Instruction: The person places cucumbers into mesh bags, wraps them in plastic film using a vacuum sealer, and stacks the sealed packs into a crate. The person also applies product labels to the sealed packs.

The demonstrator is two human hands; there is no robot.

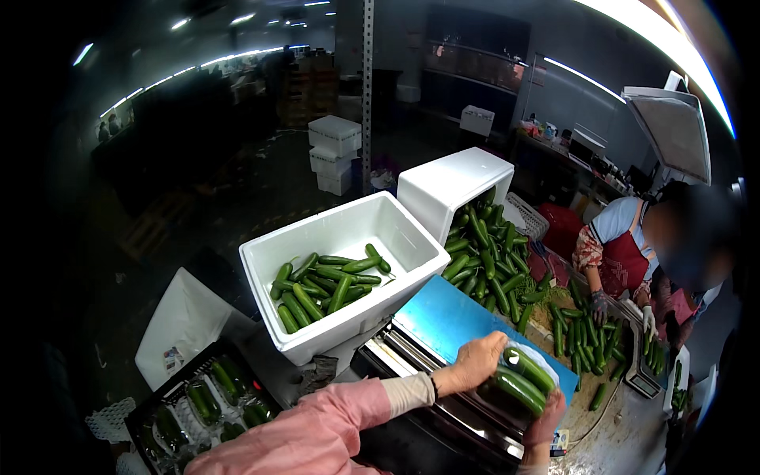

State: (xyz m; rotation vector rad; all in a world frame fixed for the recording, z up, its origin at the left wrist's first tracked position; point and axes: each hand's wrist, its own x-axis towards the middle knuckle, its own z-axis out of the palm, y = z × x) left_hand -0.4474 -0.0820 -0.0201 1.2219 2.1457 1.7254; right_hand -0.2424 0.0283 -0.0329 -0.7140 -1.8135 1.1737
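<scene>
Between my hands is a pack of cucumbers [522, 389] on a pale foam tray, tilted, its glossy surface looking like clear film. My left hand [478, 363] grips its upper left end. At the lower right end, my right hand [543, 418] holds on, slightly blurred. Both are above a film-wrapping machine [427, 404] with dark rollers. Its bright blue plate [457, 314] lies just behind the pack. Past the plate, a white foam box [350, 237] contains several loose cucumbers [326, 282].
A tipped foam box [454, 184] spills cucumbers [493, 255] onto the table. At lower left, a black crate [148, 409] holds wrapped packs beside another foam box [184, 320]. Across the table, a person in a red apron [623, 261] handles cucumbers near a weighing scale [644, 380].
</scene>
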